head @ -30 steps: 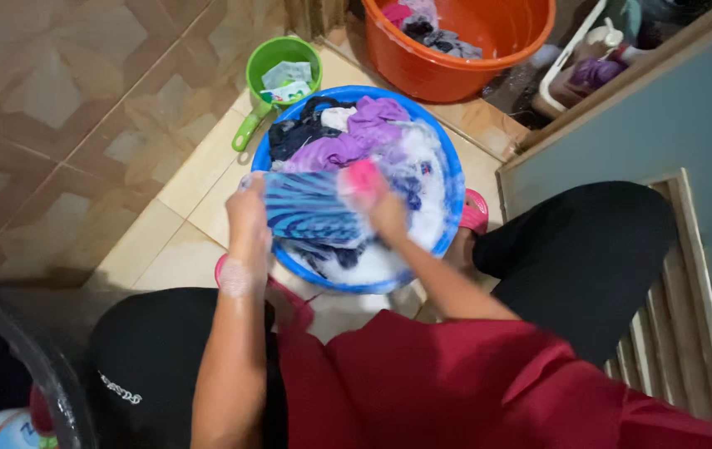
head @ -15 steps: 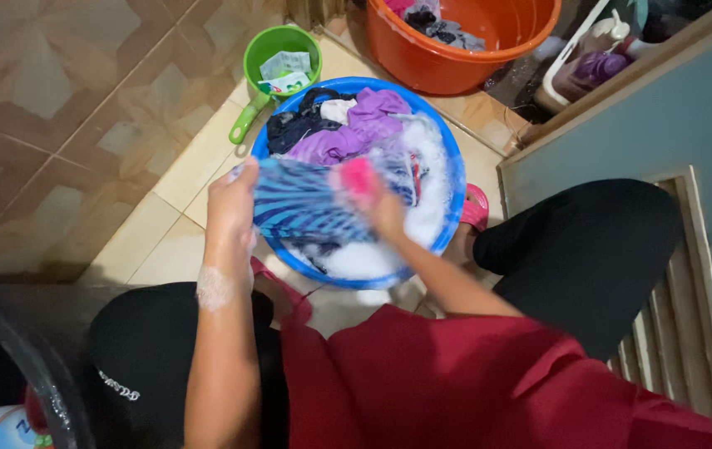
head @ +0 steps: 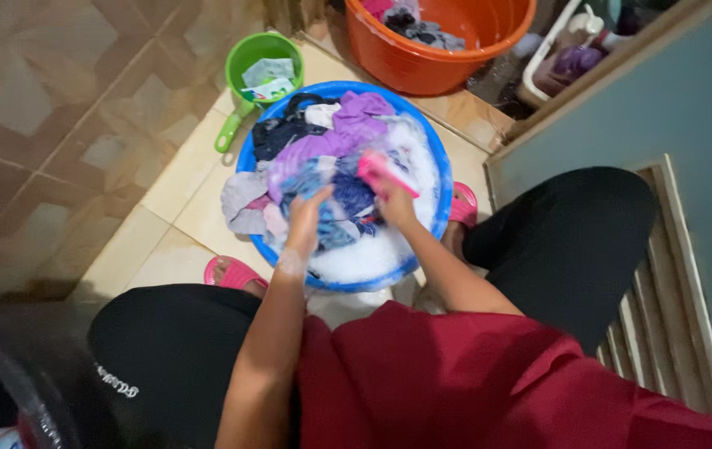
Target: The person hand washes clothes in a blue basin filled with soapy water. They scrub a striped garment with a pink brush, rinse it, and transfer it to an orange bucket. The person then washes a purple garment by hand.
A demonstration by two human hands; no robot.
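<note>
The left hand (head: 304, 218) presses closed on the blue striped garment (head: 341, 199), which lies in the soapy blue basin (head: 442, 179). The right hand (head: 395, 202) is clamped on a pink scrub brush (head: 379, 170) touching the same garment.

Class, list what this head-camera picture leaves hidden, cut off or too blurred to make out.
- Pink object in right hand: motion blur hides its kind.
- Orange tub: far rim cut by top edge.
- Blue basin bottom: covered by clothes and foam.
- Left hand fingers: buried in cloth.
</note>
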